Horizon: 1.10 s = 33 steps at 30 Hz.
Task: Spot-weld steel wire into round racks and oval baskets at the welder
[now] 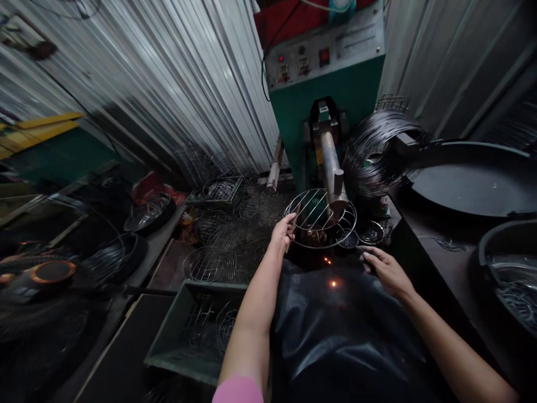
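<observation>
A round wire rack (312, 210) with parallel cross wires lies under the upper arm of a spot welding machine (332, 168). My left hand (285, 232) pinches the rack's left rim. Sparks glow just below it, over the dark apron (335, 324) on my lap. To the right, apart from the rack, my right hand (384, 268) is closed with thumb and fingers together; whatever is in it is too dark to make out. Small wire rings (371, 232) sit beyond that hand.
A green crate (168, 341) with wire pieces stands at lower left, near piled wire racks (218, 229). A wire coil (377, 151) hangs right of the machine. Dark basins (474, 179) and a tub (486, 252) of metal parts line the right side.
</observation>
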{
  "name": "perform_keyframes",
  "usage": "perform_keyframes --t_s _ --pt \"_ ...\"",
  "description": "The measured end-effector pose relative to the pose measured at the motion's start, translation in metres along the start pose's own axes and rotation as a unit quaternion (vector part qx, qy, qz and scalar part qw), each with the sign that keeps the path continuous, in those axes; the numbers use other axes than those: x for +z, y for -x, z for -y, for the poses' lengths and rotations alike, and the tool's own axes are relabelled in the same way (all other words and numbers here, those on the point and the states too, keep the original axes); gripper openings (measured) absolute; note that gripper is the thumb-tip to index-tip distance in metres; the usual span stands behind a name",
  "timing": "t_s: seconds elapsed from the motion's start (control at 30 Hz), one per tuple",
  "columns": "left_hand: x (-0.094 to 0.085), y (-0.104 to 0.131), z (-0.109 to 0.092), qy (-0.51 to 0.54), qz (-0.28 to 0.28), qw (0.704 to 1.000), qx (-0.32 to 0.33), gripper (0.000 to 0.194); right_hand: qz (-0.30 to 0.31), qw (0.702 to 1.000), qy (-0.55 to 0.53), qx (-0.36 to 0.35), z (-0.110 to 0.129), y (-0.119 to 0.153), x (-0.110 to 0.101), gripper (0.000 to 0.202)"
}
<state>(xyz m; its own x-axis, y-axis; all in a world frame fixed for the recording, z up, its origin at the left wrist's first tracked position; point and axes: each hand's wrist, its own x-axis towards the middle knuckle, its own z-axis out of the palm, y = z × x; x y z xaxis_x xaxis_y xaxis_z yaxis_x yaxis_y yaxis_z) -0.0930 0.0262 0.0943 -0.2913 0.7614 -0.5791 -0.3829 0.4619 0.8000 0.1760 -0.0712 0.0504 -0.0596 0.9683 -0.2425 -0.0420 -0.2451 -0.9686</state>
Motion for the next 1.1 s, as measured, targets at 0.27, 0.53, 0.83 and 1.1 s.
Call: perform_keyframes --t_s 0.27,0.53,0.83,1.1 --pt "0.000 0.007 0.005 0.038 -0.016 0.999 0.034 0.028 -0.017 0.997 -0.052 -0.053 0.024 -0.008 0.031 0.025" --pt "0.007 0.019 0.012 0.074 -0.024 0.994 0.080 0.032 0.018 0.993 -0.018 -0.111 0.042 -0.021 0.053 0.031" --pt "0.011 0.020 0.018 0.089 -0.024 0.992 0.084 0.036 -0.017 0.986 0.058 -0.155 0.030 -0.028 0.051 0.027" --pt "0.012 0.018 0.020 0.072 -0.039 0.993 0.085 0.033 -0.038 0.983 0.122 -0.131 0.036 -0.018 0.041 0.032"
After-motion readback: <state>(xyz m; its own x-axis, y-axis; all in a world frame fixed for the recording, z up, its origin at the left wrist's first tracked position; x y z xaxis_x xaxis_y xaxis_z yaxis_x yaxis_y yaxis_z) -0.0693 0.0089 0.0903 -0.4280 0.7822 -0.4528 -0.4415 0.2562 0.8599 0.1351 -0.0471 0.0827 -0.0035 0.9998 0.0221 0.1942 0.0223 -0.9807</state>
